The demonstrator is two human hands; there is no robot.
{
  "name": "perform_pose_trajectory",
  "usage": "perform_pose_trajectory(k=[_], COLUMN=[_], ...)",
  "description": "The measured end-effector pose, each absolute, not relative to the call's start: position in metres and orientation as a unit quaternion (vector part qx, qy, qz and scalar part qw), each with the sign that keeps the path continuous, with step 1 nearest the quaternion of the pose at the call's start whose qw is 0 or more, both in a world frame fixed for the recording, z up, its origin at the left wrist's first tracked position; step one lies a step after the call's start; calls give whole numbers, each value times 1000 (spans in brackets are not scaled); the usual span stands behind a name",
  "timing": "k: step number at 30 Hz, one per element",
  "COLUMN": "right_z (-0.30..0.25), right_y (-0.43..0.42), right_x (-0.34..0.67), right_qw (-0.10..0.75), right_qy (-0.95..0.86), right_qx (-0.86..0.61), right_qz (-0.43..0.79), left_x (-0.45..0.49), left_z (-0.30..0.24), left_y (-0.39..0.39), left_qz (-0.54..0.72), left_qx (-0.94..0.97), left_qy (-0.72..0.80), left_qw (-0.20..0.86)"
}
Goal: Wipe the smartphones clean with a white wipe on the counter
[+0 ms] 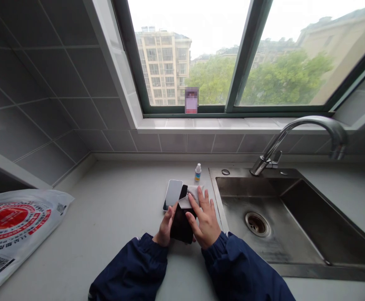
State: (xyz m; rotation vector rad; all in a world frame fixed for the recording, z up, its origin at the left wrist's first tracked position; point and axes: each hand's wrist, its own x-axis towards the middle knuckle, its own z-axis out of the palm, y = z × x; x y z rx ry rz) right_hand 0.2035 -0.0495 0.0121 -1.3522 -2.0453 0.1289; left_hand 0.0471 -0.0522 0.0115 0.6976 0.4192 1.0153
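A black phone [181, 225] lies tilted in my left hand [165, 228], with the thumb along its left edge and the other fingers mostly hidden beneath. Over its upper part is a light grey cloth [186, 203]. My right hand [205, 221] holds this cloth against the phone under outstretched fingers, its thumb resting near the screen. Just behind, a second phone with a pale frame [173, 193] lies on the counter, partly covered by the held one. A small white bottle [197, 172] with a blue and yellow label stands upright beyond my hands.
To the right, a steel sink [213, 196] is set into the white counter [122, 196], with a chrome faucet [307, 120] arching over it. A white plastic bag with red print [11, 221] lies at the far left. A window [188, 109] runs along the back.
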Motion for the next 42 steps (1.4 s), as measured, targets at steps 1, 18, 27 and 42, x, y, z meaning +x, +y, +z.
perform_pose_trajectory(k=[1,18,27,42], right_z=[12,15,23,10], right_y=[-50,-57,-65,-61], right_x=[203,200,197,193], right_qw=[337,295,286,342], right_qy=[-786,-871,-907,-887], right_qx=[-516,-389,-305,-309], right_qz=[50,58,50,-16], left_x=[47,43,37,40], left_z=[12,23,23,25], left_y=[-52,-47,-44,-45], left_qz=[483,593,594,584], left_qx=[317,172,123,132], left_qy=[198,198,205,201], left_qw=[792,761,768,775])
